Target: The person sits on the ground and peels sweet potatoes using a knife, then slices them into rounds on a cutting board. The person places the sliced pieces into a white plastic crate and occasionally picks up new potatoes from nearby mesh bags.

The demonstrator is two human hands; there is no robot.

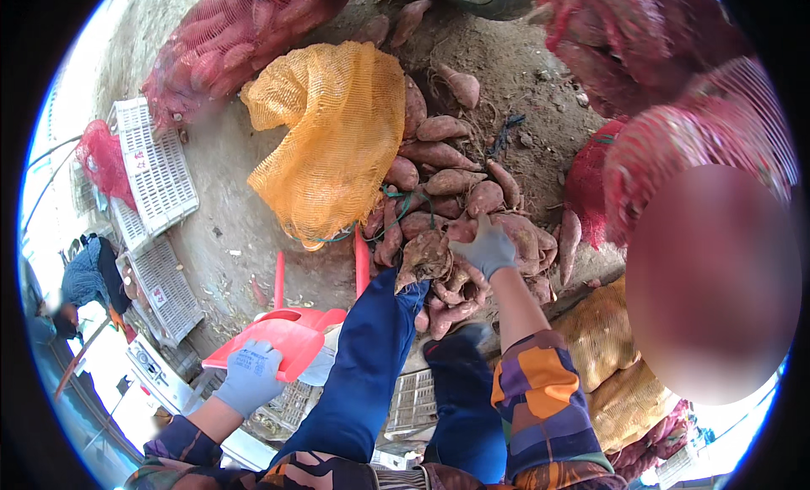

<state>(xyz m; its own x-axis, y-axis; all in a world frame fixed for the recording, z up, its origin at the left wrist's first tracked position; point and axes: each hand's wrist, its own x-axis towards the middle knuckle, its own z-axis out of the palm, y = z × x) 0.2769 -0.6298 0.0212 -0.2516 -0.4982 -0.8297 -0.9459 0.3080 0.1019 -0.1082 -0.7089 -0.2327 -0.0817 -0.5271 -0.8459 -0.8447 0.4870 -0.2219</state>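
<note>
My left hand [251,376], in a pale grey-blue glove, is closed on the edge of a tilted red plastic stool [291,340] beside my left leg. My right hand [488,248], gloved alike, reaches over a pile of sweet potatoes [453,182] with its thumb and a finger spread apart. Close to that thumb is a large, rough brown sweet potato [424,259], overlapping my knee in the view. Whether the hand touches it is unclear. An orange mesh sack [333,131] lies crumpled at the left side of the pile, green twine near its lower end.
Full red mesh sacks stand at the far left [240,47] and right [675,144]. Yellow mesh sacks [601,321] lie beside my right arm. White plastic crates [156,165] sit at the left, near another person [89,275]. The bare ground [215,186] is dusty concrete and soil.
</note>
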